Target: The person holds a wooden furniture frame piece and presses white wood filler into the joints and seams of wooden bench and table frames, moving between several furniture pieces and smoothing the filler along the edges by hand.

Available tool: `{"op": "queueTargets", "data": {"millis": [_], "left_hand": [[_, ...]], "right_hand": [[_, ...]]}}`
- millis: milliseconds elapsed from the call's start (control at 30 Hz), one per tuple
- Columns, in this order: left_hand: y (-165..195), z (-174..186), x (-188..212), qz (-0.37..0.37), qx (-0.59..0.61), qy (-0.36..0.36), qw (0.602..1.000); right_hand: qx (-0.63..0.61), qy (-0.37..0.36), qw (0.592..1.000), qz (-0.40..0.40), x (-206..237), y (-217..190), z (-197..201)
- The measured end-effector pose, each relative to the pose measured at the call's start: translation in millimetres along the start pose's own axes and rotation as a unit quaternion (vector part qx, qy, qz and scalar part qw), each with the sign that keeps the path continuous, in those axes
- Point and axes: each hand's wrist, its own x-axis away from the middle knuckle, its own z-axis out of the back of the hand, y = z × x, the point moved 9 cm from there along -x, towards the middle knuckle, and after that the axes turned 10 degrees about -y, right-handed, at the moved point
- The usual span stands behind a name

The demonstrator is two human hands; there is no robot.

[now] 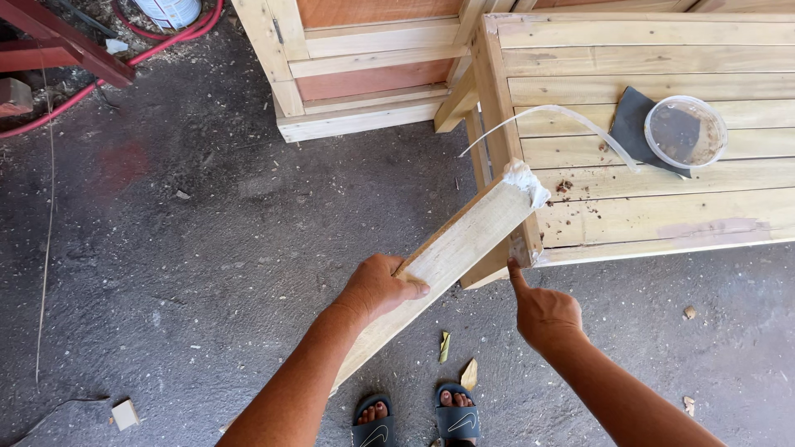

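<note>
Left hand: the left hand (377, 288) sits at lower centre of the frame, fingers wrapped over the edge of a long pale wooden plank (451, 248) and closed around it.
Plank: it slants from lower centre up to the right; its upper end carries a white blob of glue or filler (527, 179) and rests against the corner of the slatted wooden surface (662, 207).
Right hand: the right hand (542, 313), lower right of centre, is mostly curled shut with the index finger stretched upward, its tip touching the surface's corner just below the plank's end; it holds nothing.
Container: a round clear plastic tub (686, 132) stands on the surface at upper right; a thin brownish residue shows in its bottom, otherwise I cannot tell its contents.
Under the tub: a dark grey sheet, like sandpaper (633, 120), partly beneath it.
Strip: a thin whitish curved strip (571, 117) arcs across the slats left of the tub.
Floor: dark concrete floor (207, 248), with a red hose (124, 62) at upper left.
Feet: two dark sandals (418, 418) at bottom centre.
</note>
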Motion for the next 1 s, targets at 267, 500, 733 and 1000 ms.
{"op": "queueTargets", "data": {"millis": [267,500,733,1000], "left_hand": [[8.6,-7.7,1.3,-0.006,0.008,0.010,1.000],[19.1,-20.7,2.5,-0.006,0.012,0.002,1.000],[23.4,-34.3,-0.5,-0.008,-0.003,-0.001,1.000],[22.3,-34.1,2.8,-0.010,-0.002,0.012,1.000]], "right_hand": [[0.060,-0.012,0.998,0.035,-5.5,-1.9,-15.8],[0.128,0.032,0.991,0.016,33.8,17.7,20.9],[0.373,-0.023,0.927,0.029,46.5,1.1,23.0],[0.482,-0.044,0.875,0.024,38.6,-4.8,16.1]]}}
